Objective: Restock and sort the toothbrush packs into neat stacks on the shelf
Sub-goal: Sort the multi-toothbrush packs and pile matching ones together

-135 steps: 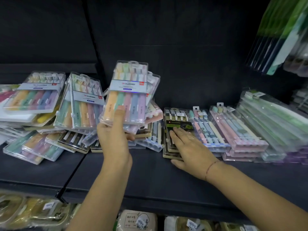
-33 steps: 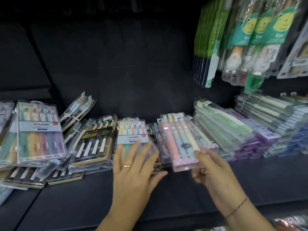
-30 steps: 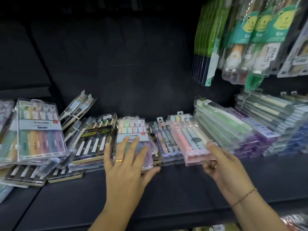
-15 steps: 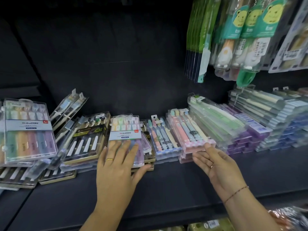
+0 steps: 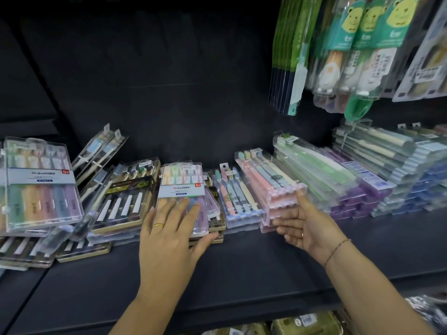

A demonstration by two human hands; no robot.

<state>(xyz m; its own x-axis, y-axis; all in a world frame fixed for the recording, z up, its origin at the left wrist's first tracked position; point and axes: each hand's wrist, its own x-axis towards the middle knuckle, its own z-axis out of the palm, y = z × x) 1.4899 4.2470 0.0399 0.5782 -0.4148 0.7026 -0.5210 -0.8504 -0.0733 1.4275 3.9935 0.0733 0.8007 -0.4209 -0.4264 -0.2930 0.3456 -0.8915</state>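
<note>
While the dark shelf point(image 5: 242, 274) sits full, the left grip point(image 5: 169, 235) lies flat on a pastel pack point(image 5: 180, 187); the right grip point(image 5: 307, 226), fingers straight, touches the pink stack point(image 5: 278, 199).

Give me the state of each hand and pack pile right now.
left hand: open, flat on the pastel five-pack.
right hand: open, fingertips against the pink stack front.
pastel five-pack: lying flat atop a pile.
pink stack: stacked, front edges nearly flush.
black-and-gold packs: lying askew, overlapping.
slim packs: tilted, leaning at the back.
bear packs: hanging.

Two hands point(image 5: 167, 238) point(image 5: 310, 228), two rings point(image 5: 158, 225) point(image 5: 301, 234), one bracelet point(image 5: 336, 249)
</note>
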